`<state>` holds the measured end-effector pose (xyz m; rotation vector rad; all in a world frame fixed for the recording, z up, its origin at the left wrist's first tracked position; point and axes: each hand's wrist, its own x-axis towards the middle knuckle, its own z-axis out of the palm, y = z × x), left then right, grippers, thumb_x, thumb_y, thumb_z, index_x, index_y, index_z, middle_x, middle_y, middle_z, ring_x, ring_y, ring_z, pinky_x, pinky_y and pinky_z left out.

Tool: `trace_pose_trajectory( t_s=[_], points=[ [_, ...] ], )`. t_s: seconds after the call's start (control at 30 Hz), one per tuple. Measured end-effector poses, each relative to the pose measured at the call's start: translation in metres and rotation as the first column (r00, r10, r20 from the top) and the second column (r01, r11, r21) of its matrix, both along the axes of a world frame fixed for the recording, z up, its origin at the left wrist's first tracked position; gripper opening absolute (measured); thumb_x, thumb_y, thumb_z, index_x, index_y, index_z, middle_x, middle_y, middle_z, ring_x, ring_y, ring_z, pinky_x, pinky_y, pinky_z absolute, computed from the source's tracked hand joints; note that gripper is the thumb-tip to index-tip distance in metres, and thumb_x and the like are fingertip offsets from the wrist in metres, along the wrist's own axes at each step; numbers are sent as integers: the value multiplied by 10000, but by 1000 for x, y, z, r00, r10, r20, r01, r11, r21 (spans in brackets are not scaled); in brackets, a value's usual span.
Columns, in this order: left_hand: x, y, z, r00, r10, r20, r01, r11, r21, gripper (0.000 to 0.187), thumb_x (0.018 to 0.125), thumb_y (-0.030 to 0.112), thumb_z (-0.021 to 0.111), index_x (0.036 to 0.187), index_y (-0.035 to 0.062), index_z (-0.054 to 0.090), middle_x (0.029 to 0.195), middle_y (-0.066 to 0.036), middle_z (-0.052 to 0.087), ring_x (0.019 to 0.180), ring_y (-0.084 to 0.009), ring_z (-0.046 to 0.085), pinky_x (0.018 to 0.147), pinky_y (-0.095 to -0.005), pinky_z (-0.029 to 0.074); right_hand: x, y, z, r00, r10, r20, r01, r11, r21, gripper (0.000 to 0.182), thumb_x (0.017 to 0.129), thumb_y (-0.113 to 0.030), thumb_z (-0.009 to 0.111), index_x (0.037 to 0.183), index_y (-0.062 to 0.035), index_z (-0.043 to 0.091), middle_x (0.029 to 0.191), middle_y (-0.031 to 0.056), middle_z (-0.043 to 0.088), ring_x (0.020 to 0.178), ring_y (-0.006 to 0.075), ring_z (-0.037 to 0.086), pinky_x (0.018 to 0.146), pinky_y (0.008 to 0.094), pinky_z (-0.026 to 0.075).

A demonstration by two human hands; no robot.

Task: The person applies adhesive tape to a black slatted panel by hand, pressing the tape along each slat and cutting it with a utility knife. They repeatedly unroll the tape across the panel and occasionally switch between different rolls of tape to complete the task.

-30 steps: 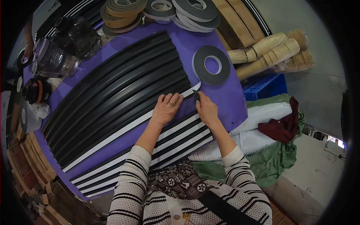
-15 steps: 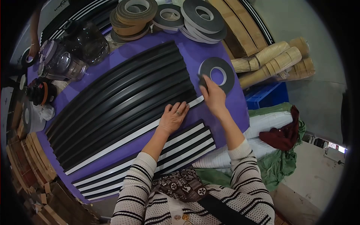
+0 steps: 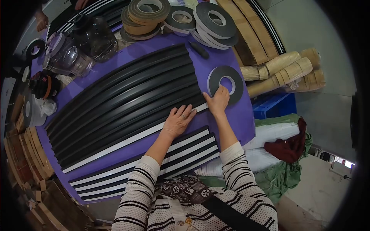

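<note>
My left hand (image 3: 179,119) lies with spread fingers on the near edge of a row of long black strips (image 3: 127,96), beside the white tape (image 3: 127,144) along the nearest strip. At the right end of that tape is my right hand (image 3: 216,99), its thumb by the strip's end and its fingers over the roll of dark tape (image 3: 238,86); whether it pinches anything is hidden. A dark handheld tool (image 3: 199,50) lies beyond the strips. Nearer my body are several black strips with white tape (image 3: 146,163).
Stacked tape rolls (image 3: 216,21) and clear plastic jars (image 3: 69,57) stand at the back of the purple table (image 3: 246,127). Brown wrapped rolls (image 3: 281,71), a blue crate (image 3: 275,104) and white sacks (image 3: 269,136) are at the right. Another person's hand (image 3: 41,21) shows at the upper left.
The dark tool has left my right hand and now lies near the stacked rolls. My right hand has moved down to the strip's end. Another person's hand at the upper left has moved up.
</note>
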<state>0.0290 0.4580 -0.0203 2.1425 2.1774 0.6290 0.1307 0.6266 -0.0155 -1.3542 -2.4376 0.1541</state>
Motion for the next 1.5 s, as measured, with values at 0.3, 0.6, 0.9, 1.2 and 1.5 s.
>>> trace_pose_trajectory(
  t_s=[0.3, 0.6, 0.9, 1.2, 1.5],
  points=[
    [-4, -2, 14, 998, -16, 55, 17, 1000, -17, 411, 743, 123, 522, 1149, 170, 471, 1177, -93, 418, 1054, -234, 425, 847, -372, 349, 23, -7, 157, 10, -239, -971, -409, 885, -222, 435, 725, -68, 573, 1114, 32, 405, 942, 66, 507, 850, 144, 486, 801, 279, 381],
    [-100, -258, 12, 656, 754, -1, -749, 652, 118, 128, 700, 26, 510, 825, 36, 536, 760, -122, 536, 753, -299, 505, 689, -396, 400, -31, -138, 80, 325, -502, -801, -835, 245, -492, 519, 632, -138, 701, 1074, -66, 440, 1002, 75, 520, 958, 199, 496, 904, 341, 367],
    [-55, -220, 83, 22, 398, 917, -745, 618, -250, 217, 861, 176, 479, 981, -5, 492, 777, -81, 525, 824, -174, 527, 693, -280, 433, -120, -244, 78, 376, -354, -856, -835, 272, -479, 603, 626, -22, 709, 1122, -94, 373, 1008, 64, 500, 979, 169, 471, 852, 293, 389],
    [-130, -356, 73, -385, 263, 885, -815, 354, -459, 178, 833, 86, 513, 987, 0, 536, 692, -11, 535, 595, -78, 529, 536, -194, 448, -77, -173, 99, 97, -693, -715, -887, 265, -377, 425, 779, -346, 557, 1046, -22, 484, 994, 106, 538, 923, 245, 522, 854, 335, 414],
    [-265, -540, 40, -331, 675, 659, -850, 90, -519, 85, 762, 82, 595, 816, 26, 560, 663, 16, 516, 561, -73, 460, 504, -192, 365, -63, -139, 17, 707, -195, -680, -267, 817, -512, 532, 675, -96, 699, 1103, 45, 416, 976, 137, 532, 892, 180, 507, 816, 296, 408]
  ],
)
